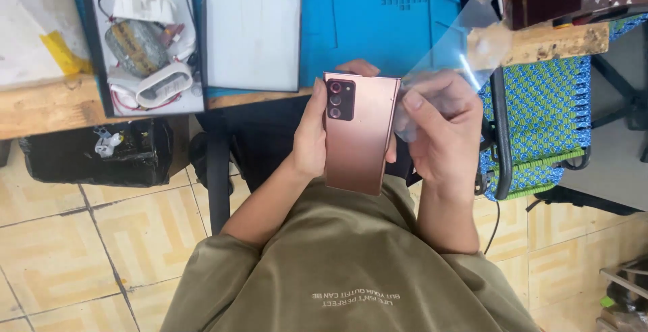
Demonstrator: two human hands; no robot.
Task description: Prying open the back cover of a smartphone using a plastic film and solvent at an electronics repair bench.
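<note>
A bronze-pink smartphone (358, 136) is held back side up in front of my chest, its dark triple-lens camera block at the upper left corner. My left hand (309, 136) grips its left edge, with fingertips showing above the top edge. My right hand (442, 126) is at the phone's right edge and pinches a clear plastic film (459, 31), which rises up and to the right over the bench edge.
A blue work mat (368, 21) lies on the wooden bench (40, 106). On the bench are a white panel (253, 28) and an open tray of white parts (145, 41). A black bin (88, 153) sits lower left; a blue-green woven chair (540, 122) stands at right.
</note>
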